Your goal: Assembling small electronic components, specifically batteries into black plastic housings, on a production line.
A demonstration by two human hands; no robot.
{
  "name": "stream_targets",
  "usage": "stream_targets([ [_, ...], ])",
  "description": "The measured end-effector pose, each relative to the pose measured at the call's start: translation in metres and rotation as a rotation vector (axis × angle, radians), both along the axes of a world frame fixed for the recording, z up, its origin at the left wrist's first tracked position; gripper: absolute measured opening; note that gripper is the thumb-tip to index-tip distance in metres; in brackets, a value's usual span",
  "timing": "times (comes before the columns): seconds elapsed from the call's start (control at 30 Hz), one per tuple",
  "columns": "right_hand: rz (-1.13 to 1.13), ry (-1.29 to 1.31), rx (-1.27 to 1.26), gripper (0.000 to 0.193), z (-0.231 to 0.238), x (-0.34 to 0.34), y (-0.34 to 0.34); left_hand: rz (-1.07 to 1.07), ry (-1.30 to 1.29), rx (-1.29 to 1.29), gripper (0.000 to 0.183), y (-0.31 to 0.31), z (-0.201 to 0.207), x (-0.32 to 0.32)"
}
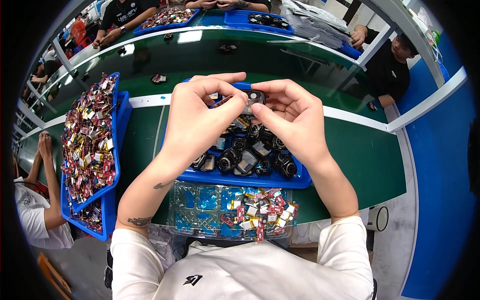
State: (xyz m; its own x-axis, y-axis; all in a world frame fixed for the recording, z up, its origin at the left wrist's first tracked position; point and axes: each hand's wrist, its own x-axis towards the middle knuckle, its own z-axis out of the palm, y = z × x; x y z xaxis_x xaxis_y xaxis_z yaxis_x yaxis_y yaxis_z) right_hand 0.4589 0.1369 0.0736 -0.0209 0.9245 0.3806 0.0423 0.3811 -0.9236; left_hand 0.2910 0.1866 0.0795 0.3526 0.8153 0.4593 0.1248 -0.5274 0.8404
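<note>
Both of my hands meet above a blue tray [292, 183]. Between the thumb and fingers of my right hand [297, 117] is a dark smartwatch case [257, 96], its inside partly showing. My left hand [200, 110] is closed in a pinch at the case's left edge; whatever lies between its fingertips is too small to make out. Several black smartwatch cases [247, 161] lie jumbled in the blue tray below. Nearest my body, red circuit boards with small batteries [265, 207] are heaped on a clear plastic blister tray [181, 220] with blue film pieces.
At left, stacked blue bins [117, 165] overflow with red boards and batteries [90, 145]. Beyond a white rail [345, 115] runs a green conveyor belt [200, 60] carrying a few small parts. Co-workers sit across it and at left. A metal frame post [430, 100] stands right.
</note>
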Motion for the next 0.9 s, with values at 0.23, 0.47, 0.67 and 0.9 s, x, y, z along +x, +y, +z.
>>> stream_targets([
  [0.23, -0.071, 0.002, 0.064, 0.021, -0.004, -0.004, -0.002, 0.047, 0.028, 0.073, 0.008, -0.001, -0.003, 0.004],
  [0.47, -0.095, 0.042, 0.077, 0.012, -0.005, -0.003, -0.002, 0.065, -0.005, 0.094, 0.010, -0.004, -0.005, 0.008],
  [0.67, -0.108, 0.064, 0.181, 0.008, -0.008, 0.001, 0.001, 0.083, 0.039, 0.292, 0.009, -0.009, -0.004, 0.008],
  [0.9, -0.120, 0.138, 0.087, 0.014, 0.002, 0.006, 0.001, 0.068, 0.068, 0.334, 0.011, -0.011, 0.009, 0.000],
])
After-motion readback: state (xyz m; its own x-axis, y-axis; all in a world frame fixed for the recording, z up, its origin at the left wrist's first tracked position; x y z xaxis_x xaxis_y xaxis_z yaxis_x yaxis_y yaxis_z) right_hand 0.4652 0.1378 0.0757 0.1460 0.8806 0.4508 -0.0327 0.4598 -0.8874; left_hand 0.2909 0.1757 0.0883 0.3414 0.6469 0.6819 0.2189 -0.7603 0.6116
